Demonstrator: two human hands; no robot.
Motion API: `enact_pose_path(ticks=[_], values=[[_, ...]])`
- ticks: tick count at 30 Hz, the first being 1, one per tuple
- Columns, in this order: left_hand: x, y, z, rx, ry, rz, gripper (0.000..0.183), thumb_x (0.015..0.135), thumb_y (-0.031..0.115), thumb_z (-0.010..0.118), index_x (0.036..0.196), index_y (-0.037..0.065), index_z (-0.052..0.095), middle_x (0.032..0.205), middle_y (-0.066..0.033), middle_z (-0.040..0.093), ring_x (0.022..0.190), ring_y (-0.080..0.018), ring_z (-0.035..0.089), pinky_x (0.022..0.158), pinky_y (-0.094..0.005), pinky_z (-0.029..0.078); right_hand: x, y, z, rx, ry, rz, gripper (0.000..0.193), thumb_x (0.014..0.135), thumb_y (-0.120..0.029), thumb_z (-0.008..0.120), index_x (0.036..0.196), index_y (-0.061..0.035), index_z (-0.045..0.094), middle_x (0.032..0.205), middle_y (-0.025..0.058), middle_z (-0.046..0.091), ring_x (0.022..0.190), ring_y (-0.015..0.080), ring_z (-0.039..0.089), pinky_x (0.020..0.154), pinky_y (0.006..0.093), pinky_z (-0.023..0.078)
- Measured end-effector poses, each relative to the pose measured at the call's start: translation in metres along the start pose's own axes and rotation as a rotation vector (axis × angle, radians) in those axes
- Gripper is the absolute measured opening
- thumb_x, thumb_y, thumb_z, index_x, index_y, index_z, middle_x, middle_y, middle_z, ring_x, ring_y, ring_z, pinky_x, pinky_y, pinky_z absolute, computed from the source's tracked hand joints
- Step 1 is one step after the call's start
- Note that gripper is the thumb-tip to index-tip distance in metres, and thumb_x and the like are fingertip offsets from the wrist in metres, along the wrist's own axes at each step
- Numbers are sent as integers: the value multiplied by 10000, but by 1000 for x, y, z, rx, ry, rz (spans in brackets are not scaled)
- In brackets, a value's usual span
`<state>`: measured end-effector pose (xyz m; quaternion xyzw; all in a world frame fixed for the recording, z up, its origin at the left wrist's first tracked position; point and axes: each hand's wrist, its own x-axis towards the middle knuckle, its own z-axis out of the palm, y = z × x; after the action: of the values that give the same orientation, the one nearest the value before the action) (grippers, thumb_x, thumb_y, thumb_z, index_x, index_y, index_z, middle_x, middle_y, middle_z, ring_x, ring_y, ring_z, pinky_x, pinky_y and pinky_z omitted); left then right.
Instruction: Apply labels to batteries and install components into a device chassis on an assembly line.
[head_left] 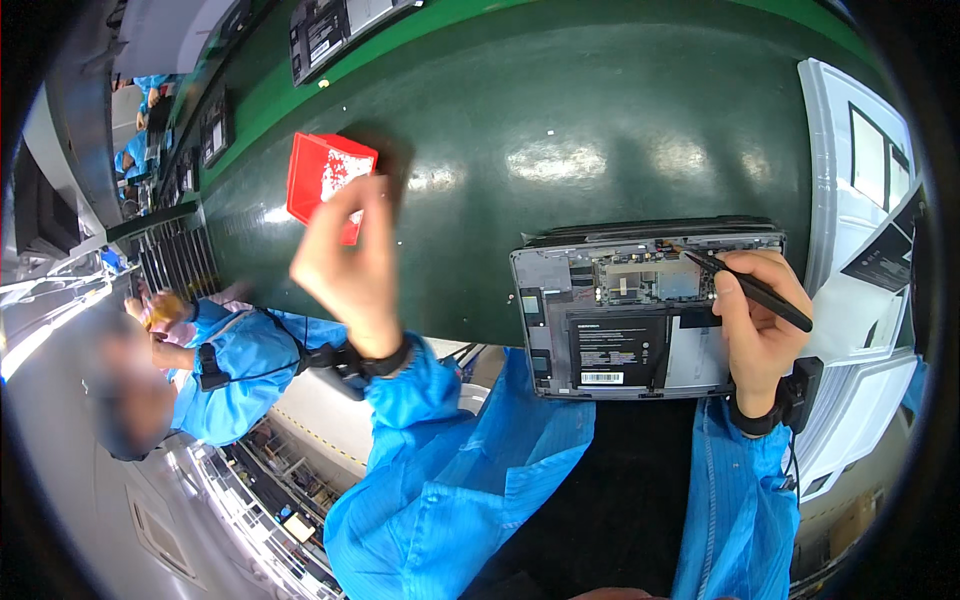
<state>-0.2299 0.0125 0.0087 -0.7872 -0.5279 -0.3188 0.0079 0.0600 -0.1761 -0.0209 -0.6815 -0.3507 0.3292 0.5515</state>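
From where I stand, the left hand (348,265) is a blur at the red bin (306,178) of small white pieces (343,168); its fingers curl toward the thumb, but I can't tell whether they pinch anything. The right hand (762,320) pinches black tweezers (772,299), tips over the circuit board (650,282) of an opened laptop (700,358) at the near edge of the dark green worktop (600,120). White trays (820,160) stack up on the right; a co-worker in blue (235,375) sits off left.
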Motion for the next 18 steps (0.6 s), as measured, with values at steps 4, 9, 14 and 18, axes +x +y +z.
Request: enact_pose_path(ticks=[4,9,14,18], values=[[7,-56,-34,278,-53,-356,210,908,153,736,956,-51,744,735,-116,729,678,-84,650,627,-267,518,3,3,5,10,-17,-10,138,844,34,744,976,42,704,950,74,685,680,33,560,527,161,392],[-10,-32,-16,211,-71,-257,231,913,83,682,1108,-29,733,914,-184,760,740,-184,716,692,-322,547,3,3,6,-56,11,-39,142,836,25,759,971,38,717,921,75,699,658,27,545,522,160,380],[-32,82,31,-375,-383,219,316,755,60,826,1056,23,739,1184,-177,692,1031,-325,695,902,-392,561,3,9,3,-87,8,-52,148,834,18,764,977,30,726,923,71,706,652,26,540,518,163,373],[-44,107,56,-556,-409,353,279,721,37,816,984,2,729,1204,-170,674,1035,-351,671,870,-401,566,3,4,6,-101,1,-20,142,833,19,762,971,24,733,916,64,710,650,24,537,511,166,368]])
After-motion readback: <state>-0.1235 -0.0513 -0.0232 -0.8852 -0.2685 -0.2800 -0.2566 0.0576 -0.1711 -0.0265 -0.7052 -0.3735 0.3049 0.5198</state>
